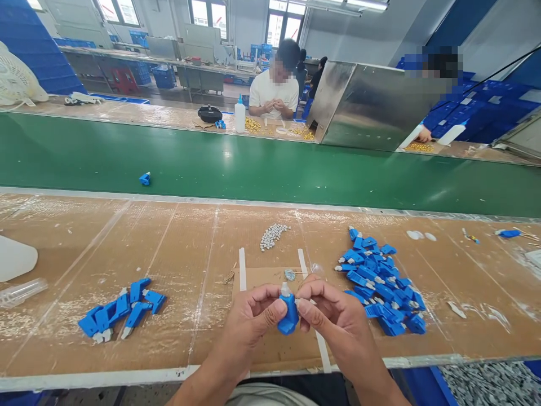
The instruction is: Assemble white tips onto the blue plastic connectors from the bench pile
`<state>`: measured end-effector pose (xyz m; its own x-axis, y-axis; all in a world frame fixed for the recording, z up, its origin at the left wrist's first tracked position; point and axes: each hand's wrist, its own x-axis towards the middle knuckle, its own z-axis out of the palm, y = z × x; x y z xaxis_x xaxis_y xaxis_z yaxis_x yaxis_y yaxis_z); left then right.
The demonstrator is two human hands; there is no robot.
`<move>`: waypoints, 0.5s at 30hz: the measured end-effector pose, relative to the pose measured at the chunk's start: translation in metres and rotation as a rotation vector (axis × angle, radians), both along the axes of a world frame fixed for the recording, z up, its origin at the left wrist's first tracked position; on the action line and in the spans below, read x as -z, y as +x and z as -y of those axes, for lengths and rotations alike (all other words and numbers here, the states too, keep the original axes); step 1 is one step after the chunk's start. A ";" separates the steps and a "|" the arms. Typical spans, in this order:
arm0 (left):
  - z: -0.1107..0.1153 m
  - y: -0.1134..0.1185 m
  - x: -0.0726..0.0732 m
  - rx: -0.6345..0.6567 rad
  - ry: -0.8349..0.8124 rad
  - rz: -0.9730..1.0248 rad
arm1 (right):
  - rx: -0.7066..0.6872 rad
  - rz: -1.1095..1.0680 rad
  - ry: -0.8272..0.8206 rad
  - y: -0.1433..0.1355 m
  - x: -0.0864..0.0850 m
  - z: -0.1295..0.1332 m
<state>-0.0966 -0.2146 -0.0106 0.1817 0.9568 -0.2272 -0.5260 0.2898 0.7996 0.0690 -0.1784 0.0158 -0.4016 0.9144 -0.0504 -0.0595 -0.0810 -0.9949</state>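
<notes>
Green conveyor belt (253,175) runs across the workshop in the head view, with a single blue piece (145,179) lying on it. Beyond it, a person in a white shirt (274,84) sits near scattered gold-coloured bits (252,125). On the near side is a bench (84,237) covered in scuffed brown board.

Over the bench's middle, the left hand (257,316) pinches a blue plastic part (288,320) with a pale nozzle-like tip (285,289) between thumb and fingers, tip pointing up and away, probably so that its right side stays free for the other hand. The right hand (333,310) brings thumb and forefinger close together at that side; whether they grip something small, I cannot tell.

A smaller group of blue parts (122,307) lies to the left and a larger heap of blue parts (382,282) to the right, perhaps kept apart to separate two lots while leaving the middle free. Small grey pieces (274,235) form a loose arc ahead, seemingly for easy reach.

At lower right, a blue plastic bin (437,386) holds a mass of grey pieces (486,383). By the left edge are a white rounded container (14,258), partly cut off, and a clear plastic tube (23,293); the white container's contents don't show.
</notes>
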 end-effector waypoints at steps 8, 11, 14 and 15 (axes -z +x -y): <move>0.002 0.003 0.005 -0.054 -0.030 -0.021 | 0.001 0.134 0.140 0.001 -0.001 0.003; 0.001 0.003 0.009 -0.085 0.013 -0.085 | -0.008 0.209 0.205 0.003 -0.001 0.004; 0.000 0.002 0.010 -0.093 0.090 -0.238 | 0.008 0.277 0.260 0.002 0.001 0.003; -0.001 0.001 0.010 -0.092 0.120 -0.297 | 0.010 0.288 0.266 0.001 0.001 0.003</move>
